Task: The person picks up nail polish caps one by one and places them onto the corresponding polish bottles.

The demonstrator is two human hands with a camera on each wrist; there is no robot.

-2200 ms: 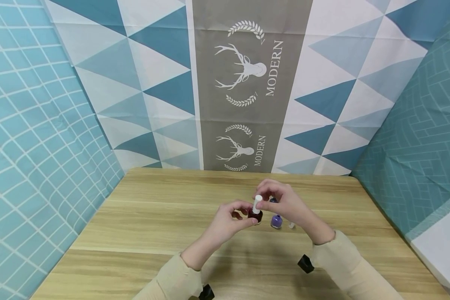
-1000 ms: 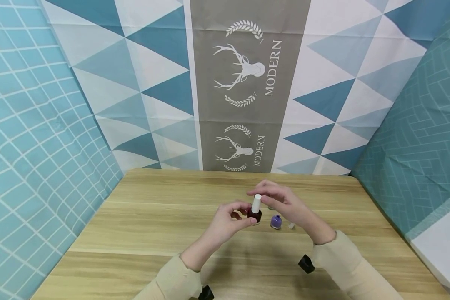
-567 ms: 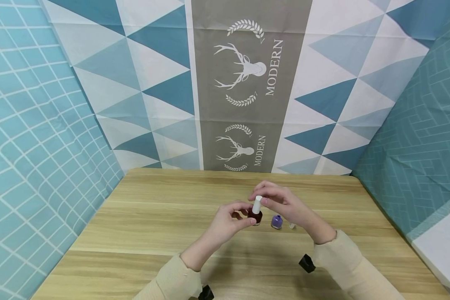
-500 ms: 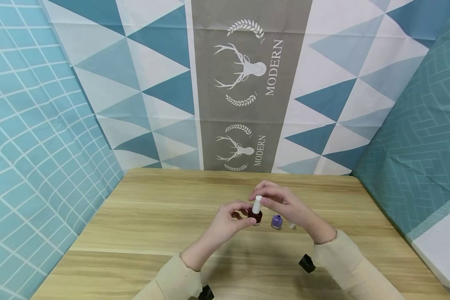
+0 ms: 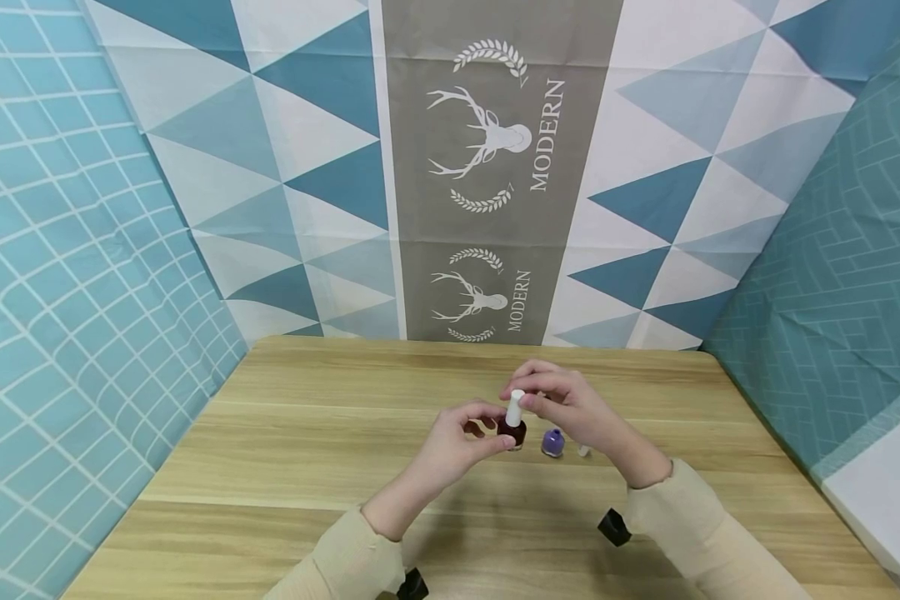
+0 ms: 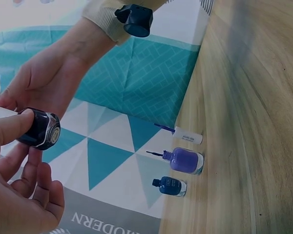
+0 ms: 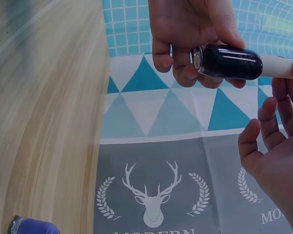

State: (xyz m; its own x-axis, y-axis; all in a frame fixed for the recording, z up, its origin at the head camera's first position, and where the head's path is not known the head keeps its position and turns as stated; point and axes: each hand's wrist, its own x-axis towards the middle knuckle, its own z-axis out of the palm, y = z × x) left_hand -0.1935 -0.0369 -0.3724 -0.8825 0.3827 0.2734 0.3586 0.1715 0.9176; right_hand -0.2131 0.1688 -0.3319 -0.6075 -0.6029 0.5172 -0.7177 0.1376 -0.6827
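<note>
My left hand (image 5: pixel 453 437) grips a dark red nail polish bottle (image 5: pixel 512 432) between thumb and fingers, above the table. On the bottle's neck sits a tall white cap (image 5: pixel 514 410). My right hand (image 5: pixel 566 402) pinches this cap near its top with thumb and fingertip, the other fingers spread behind. Below stands an uncapped purple nail polish bottle (image 6: pixel 185 161). One white cap (image 6: pixel 188 135) stands beside it, its purple brush pointing up. A dark blue bottle (image 6: pixel 171 186), also uncapped, is mostly hidden by my right hand in the head view. A thin dark brush shows by the purple bottle's neck.
The wooden table (image 5: pixel 307 450) reaches back to a patterned cloth wall (image 5: pixel 480 167). Blue cloth sides (image 5: pixel 60 250) flank it left and right. A white box-like edge (image 5: pixel 885 492) borders the right. Black wrist devices (image 5: pixel 613 527) hang at both cuffs.
My right fingers have shifted from lower round the white cap to nearer its top, the fingers spreading. The left hand and dark red bottle have stayed almost still.
</note>
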